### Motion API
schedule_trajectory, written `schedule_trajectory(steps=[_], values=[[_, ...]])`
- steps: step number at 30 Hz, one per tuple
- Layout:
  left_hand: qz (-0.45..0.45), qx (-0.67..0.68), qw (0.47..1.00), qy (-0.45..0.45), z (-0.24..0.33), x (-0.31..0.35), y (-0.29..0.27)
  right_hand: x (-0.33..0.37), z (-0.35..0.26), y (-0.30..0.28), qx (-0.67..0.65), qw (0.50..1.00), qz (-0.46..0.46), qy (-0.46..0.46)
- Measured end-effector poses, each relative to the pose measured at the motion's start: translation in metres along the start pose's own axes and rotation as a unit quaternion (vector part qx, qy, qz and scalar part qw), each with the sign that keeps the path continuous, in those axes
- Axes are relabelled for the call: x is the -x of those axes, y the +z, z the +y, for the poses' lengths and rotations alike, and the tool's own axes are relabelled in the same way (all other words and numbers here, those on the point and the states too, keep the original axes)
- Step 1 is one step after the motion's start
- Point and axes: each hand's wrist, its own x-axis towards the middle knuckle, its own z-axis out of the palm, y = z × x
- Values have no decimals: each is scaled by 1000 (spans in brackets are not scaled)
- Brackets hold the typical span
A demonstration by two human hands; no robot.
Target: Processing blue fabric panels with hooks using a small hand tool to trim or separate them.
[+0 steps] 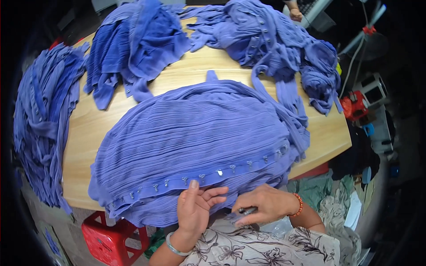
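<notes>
A blue-violet ribbed knit garment (191,128) lies spread before me. Along its near edge runs a smooth band (177,181) with a row of small metal fasteners and one bright white piece among them. My left hand (195,210) is at the garment's near edge, palm turned inward and thumb raised near the band. Its fingers are loosely bent and apart, with nothing held. Closed beside it, my right hand (266,205) grips a small dark metal tool (246,209); the fingers hide much of it, so its kind is unclear.
Heaped similar garments cover the table's left edge (42,119), far left (133,48) and far right (266,35). The wooden table (319,146) has a rounded edge. Below stand a red stool (106,239) and piles of cloth (333,199). Another person's hand (295,14) shows at the top.
</notes>
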Motion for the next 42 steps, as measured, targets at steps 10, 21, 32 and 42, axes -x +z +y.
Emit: schedule_trajectory(steps=[10,21,32,42], values=[[-61,10,991,-118,-10,-14,29,32,26,0,-79,974,213,-13],[13,-19,996,-81,-27,-26,38,21,26,12,190,884,426,-25],[-13,-16,998,-57,-33,-25,30,3,27,27,253,855,453,-31],[-22,-28,998,-49,-32,-24,32,0,25,30,246,845,475,-12]])
